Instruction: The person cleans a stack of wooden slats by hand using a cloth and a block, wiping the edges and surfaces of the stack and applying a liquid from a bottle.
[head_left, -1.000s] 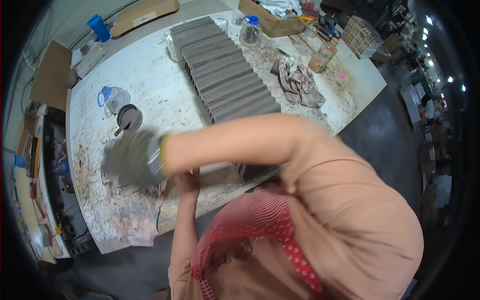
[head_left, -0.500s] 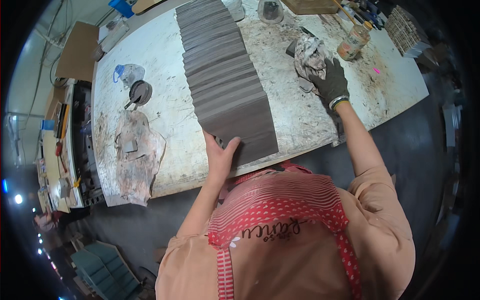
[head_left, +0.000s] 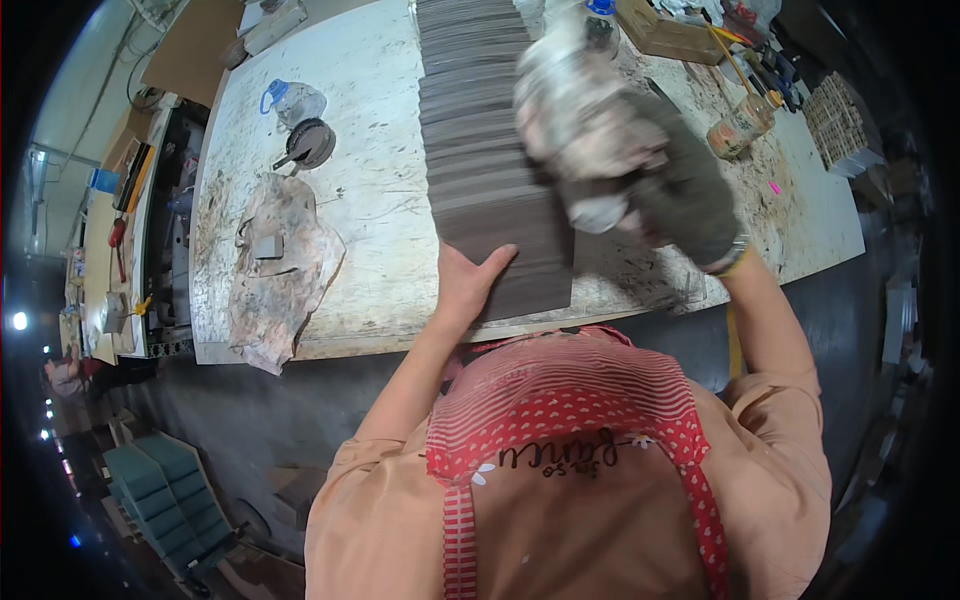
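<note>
While left hand (head_left: pixel 468 285) steadies tile row (head_left: pixel 490 150) | gloved right hand (head_left: pixel 680 190) grips rag (head_left: pixel 580 110)

My left hand (head_left: pixel 468 285) is bare, stretched forward with the fingers spread and pressed flat. My right hand (head_left: pixel 665 185) wears a dark glove, raised higher with the forearm angled up, fingers closed; it is blurred.
</note>
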